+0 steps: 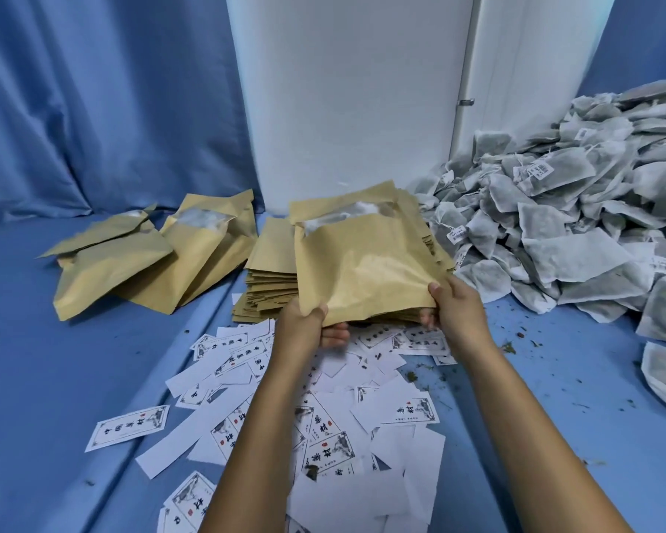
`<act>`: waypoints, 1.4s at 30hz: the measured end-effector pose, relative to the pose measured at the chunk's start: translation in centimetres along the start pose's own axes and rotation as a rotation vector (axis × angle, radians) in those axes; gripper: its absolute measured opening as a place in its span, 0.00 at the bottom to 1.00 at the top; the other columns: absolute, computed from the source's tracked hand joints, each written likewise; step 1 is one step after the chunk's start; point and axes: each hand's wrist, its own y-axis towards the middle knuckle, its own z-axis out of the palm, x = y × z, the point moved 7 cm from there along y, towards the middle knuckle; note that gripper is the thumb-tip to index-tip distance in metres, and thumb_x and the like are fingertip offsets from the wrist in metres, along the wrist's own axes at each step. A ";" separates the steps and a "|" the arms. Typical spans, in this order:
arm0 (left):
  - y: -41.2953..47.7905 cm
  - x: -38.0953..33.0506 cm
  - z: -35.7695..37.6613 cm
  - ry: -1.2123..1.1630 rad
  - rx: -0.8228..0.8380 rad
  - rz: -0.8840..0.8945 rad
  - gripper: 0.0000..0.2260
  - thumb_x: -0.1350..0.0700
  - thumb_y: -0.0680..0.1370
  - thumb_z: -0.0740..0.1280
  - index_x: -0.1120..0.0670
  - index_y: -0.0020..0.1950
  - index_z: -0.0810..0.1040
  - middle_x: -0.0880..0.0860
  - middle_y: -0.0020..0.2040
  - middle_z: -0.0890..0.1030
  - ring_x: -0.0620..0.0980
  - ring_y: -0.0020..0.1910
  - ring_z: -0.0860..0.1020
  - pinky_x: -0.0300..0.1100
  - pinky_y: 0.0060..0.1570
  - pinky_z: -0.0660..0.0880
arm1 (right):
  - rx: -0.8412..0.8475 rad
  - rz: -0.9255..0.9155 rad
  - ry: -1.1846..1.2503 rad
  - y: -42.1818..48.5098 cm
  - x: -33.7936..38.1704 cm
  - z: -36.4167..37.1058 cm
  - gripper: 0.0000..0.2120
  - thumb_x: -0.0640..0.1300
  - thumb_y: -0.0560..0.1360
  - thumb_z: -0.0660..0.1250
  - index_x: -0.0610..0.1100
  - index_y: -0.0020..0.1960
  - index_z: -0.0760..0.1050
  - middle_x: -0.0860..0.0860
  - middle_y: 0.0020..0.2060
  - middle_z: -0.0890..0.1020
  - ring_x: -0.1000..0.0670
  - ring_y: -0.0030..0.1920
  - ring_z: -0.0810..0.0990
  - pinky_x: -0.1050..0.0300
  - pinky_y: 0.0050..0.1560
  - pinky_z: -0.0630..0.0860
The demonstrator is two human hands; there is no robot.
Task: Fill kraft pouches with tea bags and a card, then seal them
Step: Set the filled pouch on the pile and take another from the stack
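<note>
Kraft pouch (366, 263) — held up | left hand (304, 321) fingers grip corner | right hand (454, 305) fingers grip corner

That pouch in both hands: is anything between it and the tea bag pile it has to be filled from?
Nothing visible. The kraft pouch is held up over the stack of flat pouches, and the tea bag pile lies just to its right, uncovered.
</note>
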 end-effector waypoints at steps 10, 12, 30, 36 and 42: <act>0.8 -5.1 -8.9 -0.043 -0.105 0.069 0.09 0.64 0.82 0.56 0.59 0.61 0.69 0.56 0.30 0.82 0.50 0.26 0.80 0.40 0.27 0.77 | 0.095 0.168 0.259 -2.3 3.0 10.2 0.22 0.33 0.81 0.54 0.42 0.74 0.58 0.44 0.41 0.74 0.51 0.26 0.69 0.67 0.19 0.66; -0.3 -5.1 -12.1 -0.065 -0.161 0.070 0.08 0.65 0.82 0.56 0.58 0.58 0.70 0.55 0.29 0.82 0.50 0.26 0.80 0.40 0.27 0.77 | 0.150 0.192 0.231 -3.3 2.4 13.1 0.19 0.33 0.81 0.53 0.44 0.70 0.63 0.45 0.38 0.72 0.52 0.25 0.68 0.67 0.18 0.64; 3.7 -5.7 -19.2 0.045 -0.148 -0.219 0.18 0.53 0.79 0.65 0.60 0.64 0.66 0.61 0.57 0.72 0.56 0.42 0.80 0.50 0.45 0.78 | 0.245 -0.465 -1.733 1.5 -0.5 18.5 0.19 0.43 0.75 0.60 0.44 0.65 0.68 0.48 0.59 0.76 0.48 0.62 0.74 0.44 0.75 0.47; 3.7 -5.8 -14.1 0.149 -0.036 -0.205 0.18 0.49 0.79 0.65 0.59 0.62 0.67 0.63 0.59 0.74 0.57 0.45 0.80 0.52 0.50 0.77 | 0.222 -0.718 -1.809 -0.4 1.7 16.8 0.17 0.32 0.71 0.57 0.46 0.52 0.77 0.51 0.43 0.83 0.49 0.46 0.80 0.54 0.72 0.54; 4.6 -5.1 -10.2 0.352 -0.188 -0.084 0.19 0.55 0.76 0.69 0.65 0.62 0.74 0.62 0.57 0.79 0.59 0.54 0.79 0.51 0.55 0.76 | 0.300 -0.928 -1.501 -5.3 1.5 14.3 0.08 0.46 0.75 0.59 0.51 0.42 0.77 0.53 0.37 0.82 0.50 0.43 0.79 0.57 0.55 0.64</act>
